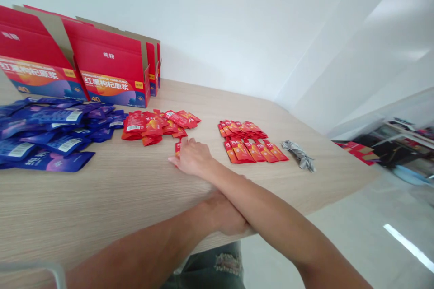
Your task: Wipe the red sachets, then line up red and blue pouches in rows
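My right hand (pixel 194 157) reaches leftward across my left forearm, its fingers closed on a small red sachet (pixel 177 147) at the tabletop, mostly covered by the hand. Beneath the right forearm lies my left hand (pixel 228 214), near the table's front edge; its fingers are largely hidden. Just beyond the right hand is a loose pile of red sachets (pixel 152 125). To the right, more red sachets sit in two overlapping rows, a back row (pixel 242 129) and a front row (pixel 255 151).
A heap of blue pouches (pixel 61 128) covers the table's left side. Behind it stand red-and-blue cartons (pixel 110 70) with raised flaps, near the wall. A crumpled grey-striped item (pixel 299 155) lies right of the rows. The wooden table (pixel 142 207) ends at the right above the floor.
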